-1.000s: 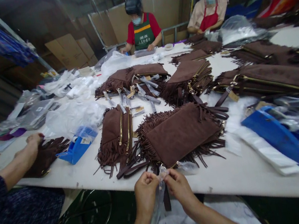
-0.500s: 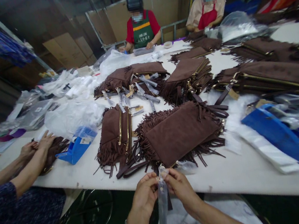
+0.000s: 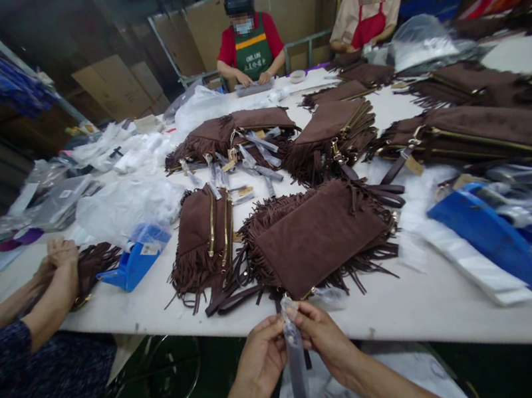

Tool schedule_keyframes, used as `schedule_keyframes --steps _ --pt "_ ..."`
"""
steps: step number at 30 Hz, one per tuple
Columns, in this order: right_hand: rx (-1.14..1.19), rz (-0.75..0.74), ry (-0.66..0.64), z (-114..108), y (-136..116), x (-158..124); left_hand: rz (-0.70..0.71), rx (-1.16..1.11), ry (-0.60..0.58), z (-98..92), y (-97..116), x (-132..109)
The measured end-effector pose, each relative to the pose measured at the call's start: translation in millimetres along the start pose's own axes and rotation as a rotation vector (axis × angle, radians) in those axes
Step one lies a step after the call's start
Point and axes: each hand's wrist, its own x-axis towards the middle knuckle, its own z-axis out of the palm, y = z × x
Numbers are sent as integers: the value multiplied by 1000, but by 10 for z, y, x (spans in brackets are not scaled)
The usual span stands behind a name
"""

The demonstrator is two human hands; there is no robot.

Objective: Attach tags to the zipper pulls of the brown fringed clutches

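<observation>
My left hand [image 3: 264,355] and my right hand [image 3: 321,337] are both pinched on the top of a narrow clear plastic sleeve [image 3: 298,369] that hangs down over my lap, with a dark strap inside it. They are just below the near edge of the white table [image 3: 416,316]. Right above them lies a brown suede fringed bag [image 3: 317,236], its strap end coming off the table edge toward my hands.
More brown fringed bags [image 3: 206,235] are stacked across the table, with a blue plastic bag [image 3: 500,242] at right and a blue packet [image 3: 135,259] at left. A co-worker's hands [image 3: 61,261] rest on a bag at left. Two people work at the far end.
The plastic sleeve has slid further down over the strap and hangs straighter between my hands. The co-worker at left has shifted both hands on their bag.
</observation>
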Motion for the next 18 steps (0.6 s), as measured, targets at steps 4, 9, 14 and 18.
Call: schedule_keyframes --steps 4,9,14,18 --pt "-35 -8 47 4 36 12 171 183 100 63 -54 -79" --pt "-20 -35 67 -3 78 58 284 395 174 145 -80 -119" --pt "-34 -24 55 -28 104 127 377 547 173 116 -69 26" --pt "-187 -42 -72 -170 2 42 388 635 126 44 -20 80"
